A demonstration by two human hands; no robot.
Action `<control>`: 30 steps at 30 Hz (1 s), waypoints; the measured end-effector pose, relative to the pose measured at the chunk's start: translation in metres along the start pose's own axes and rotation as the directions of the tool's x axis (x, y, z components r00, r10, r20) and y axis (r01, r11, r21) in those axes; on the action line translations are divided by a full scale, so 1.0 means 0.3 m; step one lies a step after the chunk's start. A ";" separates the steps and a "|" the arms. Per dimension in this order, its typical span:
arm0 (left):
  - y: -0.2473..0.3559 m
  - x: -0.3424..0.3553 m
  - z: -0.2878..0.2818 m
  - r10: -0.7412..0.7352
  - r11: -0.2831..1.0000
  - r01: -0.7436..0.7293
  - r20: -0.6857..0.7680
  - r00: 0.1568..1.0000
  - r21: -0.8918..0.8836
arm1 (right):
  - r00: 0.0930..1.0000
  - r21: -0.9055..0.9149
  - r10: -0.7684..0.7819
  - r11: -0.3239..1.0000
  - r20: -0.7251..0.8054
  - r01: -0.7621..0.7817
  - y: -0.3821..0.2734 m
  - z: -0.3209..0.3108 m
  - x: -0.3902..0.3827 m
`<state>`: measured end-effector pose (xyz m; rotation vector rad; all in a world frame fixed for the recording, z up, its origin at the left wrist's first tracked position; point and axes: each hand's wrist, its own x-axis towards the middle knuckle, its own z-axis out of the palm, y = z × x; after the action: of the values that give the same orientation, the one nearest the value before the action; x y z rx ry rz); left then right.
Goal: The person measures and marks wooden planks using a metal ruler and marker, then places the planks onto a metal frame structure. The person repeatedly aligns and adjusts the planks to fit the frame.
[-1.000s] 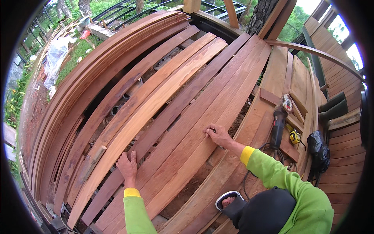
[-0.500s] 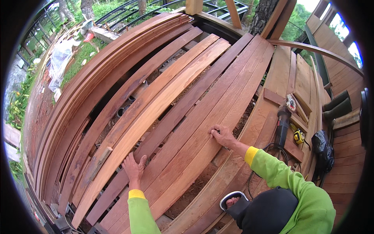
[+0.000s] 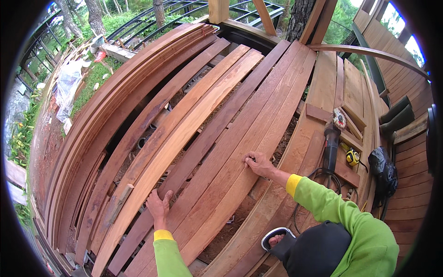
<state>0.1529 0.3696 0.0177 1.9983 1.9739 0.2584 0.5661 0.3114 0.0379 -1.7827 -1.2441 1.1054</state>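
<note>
My left hand [image 3: 159, 206] lies near the lower end of a dark reddish plank [image 3: 217, 138], thumb apart, fingertips at its edge beside a pale orange plank [image 3: 180, 150]. My right hand [image 3: 257, 163] rests on a pinkish board [image 3: 281, 127] to the right, fingers curled; what, if anything, is in them is hidden. Loose planks lie side by side with dark gaps between them. A short offcut [image 3: 119, 203] lies on the planks left of my left hand. An angle grinder [image 3: 331, 150] with its cable and a yellow tape measure [image 3: 352, 157] lie right of my right hand.
Stacked long boards [image 3: 83, 143] run along the left, beside grass with a plastic sheet [image 3: 69, 87]. At right are a black bag [image 3: 383, 175], dark boots [image 3: 397, 115] and a curved beam [image 3: 369, 51]. A trunk [image 3: 300, 21] and posts stand at the back.
The view shifts slightly between frames. My left hand has slid a little lower along the plank edge; my right hand stays on the same board with fingers curled.
</note>
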 end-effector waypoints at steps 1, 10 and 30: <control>-0.003 -0.001 0.002 0.007 1.000 -0.007 -0.015 1.000 0.003 | 1.000 0.004 -0.007 1.000 -0.004 0.007 -0.004 0.001 0.000; -0.017 -0.001 0.025 0.014 1.000 -0.015 -0.057 0.998 -0.024 | 0.999 -0.014 -0.040 0.999 -0.004 0.040 -0.007 0.000 -0.003; -0.011 0.008 0.026 -0.029 0.993 0.016 -0.105 0.994 -0.120 | 1.000 -0.018 0.016 1.000 0.017 -0.016 -0.022 0.003 0.002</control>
<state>0.1527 0.3713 0.0090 1.9233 1.9932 0.4756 0.5631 0.3142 0.0432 -1.8032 -1.2559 1.1243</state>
